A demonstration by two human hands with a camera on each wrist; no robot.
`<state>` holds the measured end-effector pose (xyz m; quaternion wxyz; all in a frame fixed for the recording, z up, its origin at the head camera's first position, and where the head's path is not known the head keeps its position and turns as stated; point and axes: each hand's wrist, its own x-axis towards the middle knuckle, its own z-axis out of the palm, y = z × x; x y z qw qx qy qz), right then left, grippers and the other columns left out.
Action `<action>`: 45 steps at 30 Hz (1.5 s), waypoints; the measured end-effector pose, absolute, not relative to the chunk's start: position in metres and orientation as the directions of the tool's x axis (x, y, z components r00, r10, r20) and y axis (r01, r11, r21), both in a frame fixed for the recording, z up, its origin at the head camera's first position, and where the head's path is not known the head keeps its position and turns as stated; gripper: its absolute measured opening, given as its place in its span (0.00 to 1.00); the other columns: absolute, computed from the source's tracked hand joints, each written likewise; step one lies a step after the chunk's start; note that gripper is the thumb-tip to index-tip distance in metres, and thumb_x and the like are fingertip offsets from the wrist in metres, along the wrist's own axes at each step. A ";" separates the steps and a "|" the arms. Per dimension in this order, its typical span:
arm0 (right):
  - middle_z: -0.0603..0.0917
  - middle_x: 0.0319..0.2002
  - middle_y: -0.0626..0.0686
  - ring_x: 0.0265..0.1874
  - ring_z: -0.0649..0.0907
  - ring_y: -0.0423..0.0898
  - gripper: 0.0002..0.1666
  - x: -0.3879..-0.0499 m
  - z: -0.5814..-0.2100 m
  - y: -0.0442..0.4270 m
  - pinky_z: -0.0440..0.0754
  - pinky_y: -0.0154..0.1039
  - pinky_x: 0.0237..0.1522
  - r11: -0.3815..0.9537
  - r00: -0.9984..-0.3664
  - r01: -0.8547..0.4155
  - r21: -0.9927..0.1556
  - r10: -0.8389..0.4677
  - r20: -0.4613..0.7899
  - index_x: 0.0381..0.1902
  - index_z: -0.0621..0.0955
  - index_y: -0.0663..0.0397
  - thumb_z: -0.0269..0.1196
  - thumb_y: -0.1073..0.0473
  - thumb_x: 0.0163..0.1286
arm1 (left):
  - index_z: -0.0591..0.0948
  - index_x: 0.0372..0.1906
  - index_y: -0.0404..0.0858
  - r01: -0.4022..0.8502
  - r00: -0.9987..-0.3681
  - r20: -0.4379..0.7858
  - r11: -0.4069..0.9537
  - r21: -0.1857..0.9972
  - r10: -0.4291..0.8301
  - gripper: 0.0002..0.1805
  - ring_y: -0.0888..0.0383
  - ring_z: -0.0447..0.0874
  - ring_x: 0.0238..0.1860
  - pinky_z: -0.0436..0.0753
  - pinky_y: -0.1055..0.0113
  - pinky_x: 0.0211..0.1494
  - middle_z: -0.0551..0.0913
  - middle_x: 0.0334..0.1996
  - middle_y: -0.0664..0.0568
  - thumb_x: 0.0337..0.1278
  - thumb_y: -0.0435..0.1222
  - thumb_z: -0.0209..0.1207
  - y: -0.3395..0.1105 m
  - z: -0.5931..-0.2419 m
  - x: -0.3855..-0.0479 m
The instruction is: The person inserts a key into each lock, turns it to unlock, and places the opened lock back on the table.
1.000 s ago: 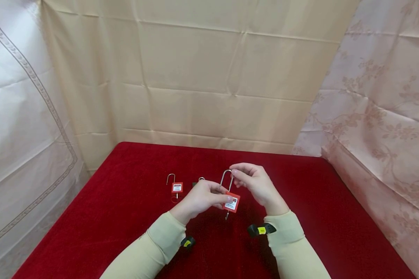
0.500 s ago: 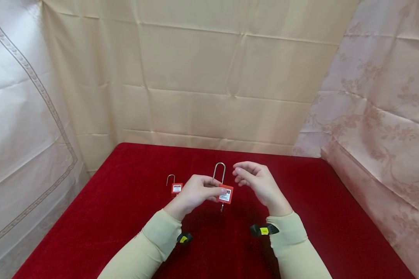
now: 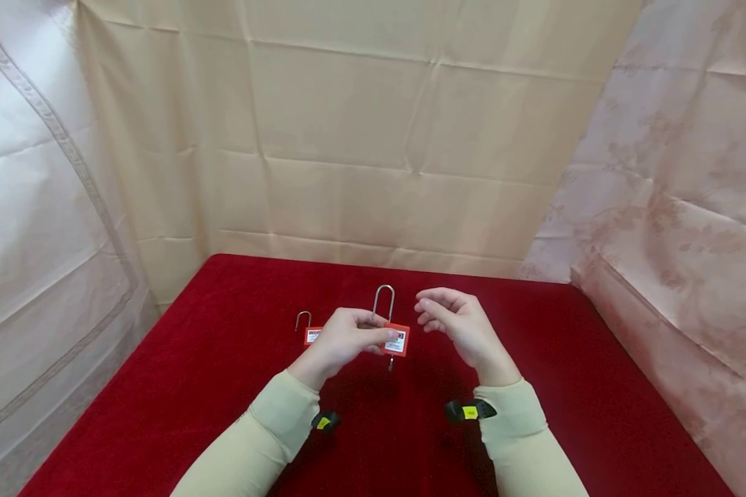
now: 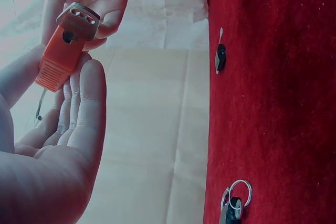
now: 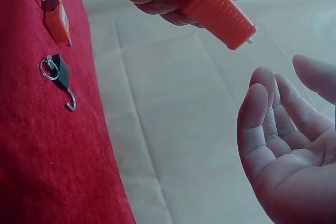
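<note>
In the head view my left hand [image 3: 342, 342] pinches a red padlock [image 3: 398, 340] by its body, thumb over the white label. Its long shackle stands upward, raised with one leg outside the body, and a key [image 3: 391, 364] hangs from its bottom. The left wrist view shows that key [image 4: 80, 19] in the orange-red body [image 4: 59, 59]. My right hand [image 3: 463, 331] hovers just right of the lock, fingers loosely bent, touching nothing; the right wrist view shows a gap between these fingers [image 5: 254, 106] and the lock [image 5: 218, 14].
A second red padlock [image 3: 313, 336] with its shackle out lies on the red cloth [image 3: 224, 386], partly behind my left hand. In the right wrist view a dark padlock [image 5: 60, 72] with a ring and hooked shackle lies beside it. A beige curtain [image 3: 348, 138] hangs behind the table.
My right hand has let go of the shackle and moved slightly right. My left hand has carried the padlock leftward and a little up, now covering more of the padlocks lying behind.
</note>
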<state>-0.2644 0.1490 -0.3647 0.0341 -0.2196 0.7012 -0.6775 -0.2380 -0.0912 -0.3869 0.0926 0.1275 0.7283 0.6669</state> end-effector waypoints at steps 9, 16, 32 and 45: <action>0.85 0.43 0.65 0.35 0.86 0.50 0.14 -0.269 -0.369 0.148 0.88 0.43 0.39 -0.022 -0.917 -0.225 -0.974 -0.333 0.219 0.53 0.81 0.67 0.63 0.64 0.74 | 0.86 0.44 0.29 0.075 -0.965 0.063 0.039 0.996 0.253 0.14 0.53 0.88 0.33 0.89 0.58 0.41 0.88 0.35 0.44 0.58 0.35 0.72 -0.093 -0.392 -0.244; 0.85 0.42 0.62 0.35 0.86 0.50 0.16 -0.272 -0.373 0.157 0.88 0.44 0.40 -0.043 -0.929 -0.154 -0.987 -0.335 0.159 0.54 0.80 0.67 0.63 0.62 0.74 | 0.87 0.43 0.32 0.041 -0.971 0.019 0.088 0.995 0.237 0.14 0.51 0.89 0.32 0.89 0.59 0.41 0.88 0.35 0.45 0.57 0.37 0.72 -0.085 -0.396 -0.253; 0.86 0.43 0.63 0.38 0.87 0.54 0.20 -0.282 -0.391 0.164 0.88 0.46 0.43 0.054 -0.955 0.003 -0.999 -0.297 -0.018 0.55 0.80 0.69 0.65 0.58 0.75 | 0.86 0.39 0.29 -0.006 -0.976 -0.030 0.114 0.993 0.216 0.11 0.54 0.88 0.32 0.89 0.58 0.39 0.88 0.32 0.45 0.59 0.34 0.71 -0.064 -0.403 -0.271; 0.82 0.50 0.75 0.37 0.88 0.53 0.25 -0.288 -0.405 0.163 0.89 0.45 0.41 0.101 -0.958 0.093 -0.991 -0.261 -0.117 0.58 0.78 0.72 0.66 0.56 0.73 | 0.88 0.37 0.30 -0.050 -0.982 -0.085 0.204 0.978 0.169 0.10 0.51 0.90 0.31 0.89 0.60 0.35 0.88 0.28 0.46 0.58 0.35 0.72 -0.058 -0.411 -0.282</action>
